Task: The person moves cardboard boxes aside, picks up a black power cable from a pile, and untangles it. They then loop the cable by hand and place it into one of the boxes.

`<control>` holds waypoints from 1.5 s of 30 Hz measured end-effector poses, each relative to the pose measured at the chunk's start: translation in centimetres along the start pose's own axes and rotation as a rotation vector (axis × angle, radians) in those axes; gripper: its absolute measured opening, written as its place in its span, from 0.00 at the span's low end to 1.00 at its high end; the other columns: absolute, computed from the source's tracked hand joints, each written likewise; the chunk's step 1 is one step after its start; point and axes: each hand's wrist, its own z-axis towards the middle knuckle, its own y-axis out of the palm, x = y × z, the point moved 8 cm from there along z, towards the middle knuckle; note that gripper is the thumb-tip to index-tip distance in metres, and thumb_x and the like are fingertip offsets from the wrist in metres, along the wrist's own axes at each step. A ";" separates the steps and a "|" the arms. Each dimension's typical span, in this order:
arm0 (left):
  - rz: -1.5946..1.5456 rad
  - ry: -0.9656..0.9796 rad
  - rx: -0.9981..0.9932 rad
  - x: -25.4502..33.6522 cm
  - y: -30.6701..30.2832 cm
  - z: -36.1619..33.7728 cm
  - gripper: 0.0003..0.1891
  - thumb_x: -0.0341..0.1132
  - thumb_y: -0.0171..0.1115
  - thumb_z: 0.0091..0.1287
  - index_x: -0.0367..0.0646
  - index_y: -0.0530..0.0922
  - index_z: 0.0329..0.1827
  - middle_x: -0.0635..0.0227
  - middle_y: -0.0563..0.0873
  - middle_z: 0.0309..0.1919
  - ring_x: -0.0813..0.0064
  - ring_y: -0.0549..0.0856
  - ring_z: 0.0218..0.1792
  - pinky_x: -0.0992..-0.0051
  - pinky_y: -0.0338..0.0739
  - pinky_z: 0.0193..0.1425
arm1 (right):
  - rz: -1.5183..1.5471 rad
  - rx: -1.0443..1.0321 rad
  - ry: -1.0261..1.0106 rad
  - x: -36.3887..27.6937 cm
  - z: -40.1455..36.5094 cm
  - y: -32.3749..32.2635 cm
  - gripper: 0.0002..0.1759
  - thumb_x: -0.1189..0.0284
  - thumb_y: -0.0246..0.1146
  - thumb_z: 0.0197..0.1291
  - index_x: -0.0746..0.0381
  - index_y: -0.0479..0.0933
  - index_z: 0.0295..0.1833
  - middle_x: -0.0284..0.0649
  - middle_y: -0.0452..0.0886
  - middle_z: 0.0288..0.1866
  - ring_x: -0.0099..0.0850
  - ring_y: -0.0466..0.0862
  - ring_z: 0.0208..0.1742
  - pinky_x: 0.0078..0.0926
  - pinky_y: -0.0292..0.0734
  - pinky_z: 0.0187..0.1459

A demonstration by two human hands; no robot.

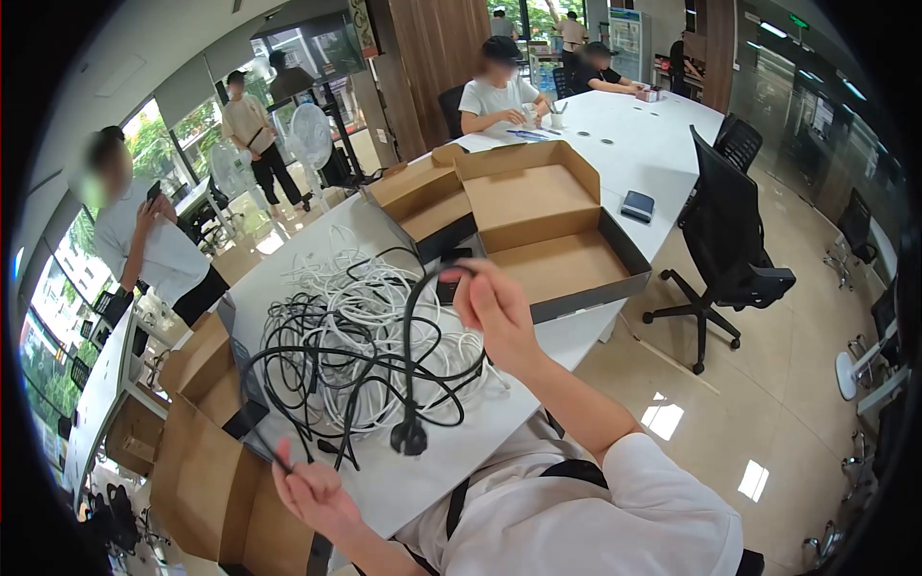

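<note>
A black power cord [410, 346] is stretched between my two hands above the table. My right hand [499, 315], raised over the middle, is closed on the cord, and a black plug [409, 438] dangles from the stretch below it. Lower left, my left hand [319, 496] pinches another part of the same dark cord between thumb and fingers. Beneath and behind the cord lies a tangled pile of white cables [363, 288] mixed with black ones. Where the held cord runs through the pile is hard to follow.
Open cardboard boxes stand around the pile: one box [547, 259] at the back right, another [423, 197] beside it, more [197, 480] at the left. A dark case [638, 206] lies on the white table [663, 144]. An office chair [725, 221] stands right. Several people are around.
</note>
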 end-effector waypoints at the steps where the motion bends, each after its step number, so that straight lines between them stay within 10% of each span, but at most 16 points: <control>1: -0.037 0.058 0.017 1.4 -0.2 -0.2 0.25 0.38 0.49 0.75 0.31 0.60 0.69 0.81 0.54 0.18 0.89 0.54 0.17 0.82 0.46 0.20 | 0.055 0.042 0.092 1.1 0.8 0.0 0.17 0.65 0.46 0.74 0.65 0.77 0.48 0.27 0.66 0.20 0.16 0.62 0.22 0.15 0.57 0.24; 13: -0.335 0.301 -0.414 8.1 1.7 -2.9 0.11 0.37 0.48 0.76 0.37 0.70 0.50 0.77 0.58 0.13 0.87 0.56 0.09 0.84 0.49 0.11 | -0.342 -0.265 0.722 25.2 -0.2 3.2 0.16 0.68 0.49 0.64 0.67 0.79 0.35 0.41 0.80 0.19 0.27 0.77 0.15 0.26 0.69 0.17; 16: -0.513 0.035 -0.836 7.7 3.5 -3.6 0.26 0.54 0.49 0.72 0.46 0.74 0.64 0.63 0.80 0.59 0.64 0.77 0.59 0.63 0.70 0.61 | -0.428 -0.282 0.723 26.8 -0.6 3.6 0.16 0.68 0.50 0.61 0.67 0.79 0.32 0.45 0.81 0.21 0.28 0.78 0.16 0.29 0.70 0.17; 19: -0.345 0.269 -0.588 8.9 4.2 -3.2 0.11 0.37 0.50 0.75 0.37 0.71 0.50 0.78 0.58 0.13 0.88 0.56 0.10 0.84 0.49 0.11 | -0.682 -0.263 0.457 26.6 0.5 3.2 0.13 0.70 0.54 0.56 0.66 0.78 0.40 0.50 0.82 0.31 0.44 0.82 0.32 0.40 0.77 0.35; 24: -0.467 -0.108 -0.308 3.9 2.6 -2.2 0.16 0.40 0.50 0.75 0.36 0.72 0.54 0.80 0.57 0.13 0.87 0.55 0.11 0.82 0.48 0.13 | -0.876 -0.493 -0.010 19.6 1.0 6.4 0.27 0.76 0.60 0.49 0.63 0.72 0.59 0.53 0.72 0.60 0.51 0.75 0.57 0.41 0.72 0.56; 28: -0.114 -0.109 -0.211 0.2 3.0 -1.1 0.18 0.41 0.50 0.75 0.34 0.72 0.57 0.81 0.56 0.14 0.87 0.54 0.12 0.80 0.47 0.17 | -0.420 -0.617 -0.007 6.4 1.3 12.2 0.34 0.72 0.64 0.53 0.62 0.65 0.68 0.52 0.70 0.64 0.48 0.69 0.66 0.35 0.61 0.68; 34: -0.085 -0.227 -0.249 -1.4 3.7 -0.7 0.16 0.37 0.55 0.71 0.33 0.74 0.54 0.81 0.60 0.16 0.88 0.56 0.13 0.81 0.47 0.18 | -0.443 -0.889 -0.143 2.8 -2.9 16.8 0.36 0.65 0.67 0.56 0.61 0.62 0.69 0.51 0.71 0.59 0.44 0.72 0.59 0.40 0.65 0.62; 37: 0.105 -0.251 -0.246 -1.8 3.1 -0.8 0.13 0.30 0.62 0.62 0.33 0.76 0.48 0.79 0.69 0.20 0.89 0.63 0.16 0.84 0.54 0.20 | -0.274 -0.895 0.041 4.8 -2.4 16.3 0.17 0.76 0.66 0.54 0.64 0.74 0.50 0.42 0.78 0.47 0.30 0.79 0.44 0.27 0.74 0.43; 45: 0.864 0.207 -0.122 -5.1 -0.4 0.1 0.09 0.21 0.63 0.54 0.38 0.82 0.37 0.66 0.79 0.25 0.73 0.75 0.28 0.77 0.67 0.36 | -0.021 -0.546 0.156 2.3 -1.5 15.2 0.03 0.78 0.59 0.63 0.65 0.75 0.36 0.29 0.73 0.27 0.14 0.66 0.25 0.14 0.60 0.24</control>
